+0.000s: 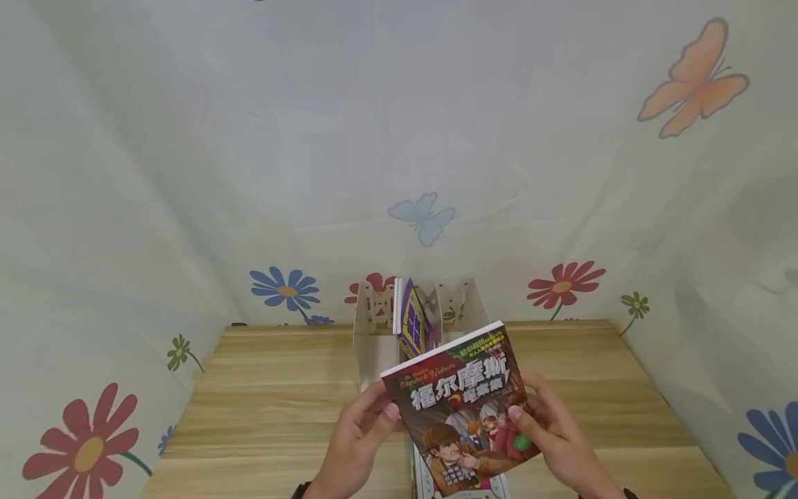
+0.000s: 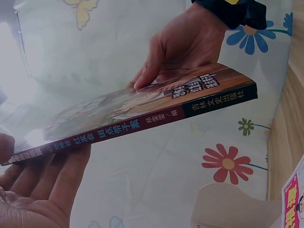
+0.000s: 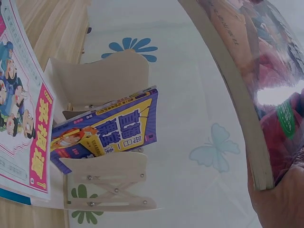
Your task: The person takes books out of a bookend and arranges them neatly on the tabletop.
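A paperback book (image 1: 449, 409) with a dark brown illustrated cover and large white Chinese title is held up, tilted, over the table. My left hand (image 1: 355, 440) pinches its left edge, thumb on the cover and fingers behind. On the opposite edge my right hand (image 1: 555, 430) grips it the same way. The spine (image 2: 137, 123) shows in the left wrist view. Beyond it, a purple and yellow book (image 3: 109, 128) leans in a white expandable book rack (image 3: 104, 78). Below the held book lies a pink and white book (image 3: 16, 137), mostly hidden in the head view.
The wood-grain table (image 1: 280, 409) reaches back to a pale curtain (image 1: 299, 138) printed with flowers and butterflies, which encloses the back and both sides. The rack stands near the table's back edge, with upright dividers forming several slots.
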Demonstrator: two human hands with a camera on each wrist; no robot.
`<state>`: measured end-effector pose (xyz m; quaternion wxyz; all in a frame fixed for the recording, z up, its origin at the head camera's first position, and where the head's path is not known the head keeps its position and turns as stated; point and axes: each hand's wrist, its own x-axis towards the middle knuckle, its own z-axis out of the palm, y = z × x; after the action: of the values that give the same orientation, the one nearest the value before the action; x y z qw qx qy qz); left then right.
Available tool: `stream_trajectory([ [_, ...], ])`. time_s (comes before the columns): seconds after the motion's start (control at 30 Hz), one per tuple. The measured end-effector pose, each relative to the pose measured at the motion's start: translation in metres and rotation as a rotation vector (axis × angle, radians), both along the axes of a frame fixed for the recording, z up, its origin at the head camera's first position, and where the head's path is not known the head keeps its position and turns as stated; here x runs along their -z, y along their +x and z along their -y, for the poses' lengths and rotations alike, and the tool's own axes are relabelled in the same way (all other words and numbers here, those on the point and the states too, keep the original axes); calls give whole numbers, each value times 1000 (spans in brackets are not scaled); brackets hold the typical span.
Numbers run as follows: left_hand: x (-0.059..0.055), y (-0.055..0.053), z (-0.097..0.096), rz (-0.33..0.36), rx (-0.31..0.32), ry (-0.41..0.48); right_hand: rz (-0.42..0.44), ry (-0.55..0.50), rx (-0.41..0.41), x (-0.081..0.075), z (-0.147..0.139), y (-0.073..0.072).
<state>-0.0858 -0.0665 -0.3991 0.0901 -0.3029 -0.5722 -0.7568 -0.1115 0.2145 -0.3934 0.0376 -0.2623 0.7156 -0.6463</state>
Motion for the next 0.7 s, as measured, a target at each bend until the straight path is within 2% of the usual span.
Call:
stream_trajectory([
  [0.13,10,0,-4,25,42,3,9,-13,39,7,-2,3],
  [0.2,16,1,-6,81,60,-9,2,-18,53,11,-3,3],
  [0.37,31,4,-10,282,86,-59,-2,-25,96,21,-5,4],
  [0.43,37,5,-11,328,92,-68,16,-27,110,26,-6,5],
  [0.57,46,4,-14,352,87,-64,74,-21,128,33,-6,8],
  [0.7,50,2,-15,351,55,-61,127,-21,134,37,-5,9],
])
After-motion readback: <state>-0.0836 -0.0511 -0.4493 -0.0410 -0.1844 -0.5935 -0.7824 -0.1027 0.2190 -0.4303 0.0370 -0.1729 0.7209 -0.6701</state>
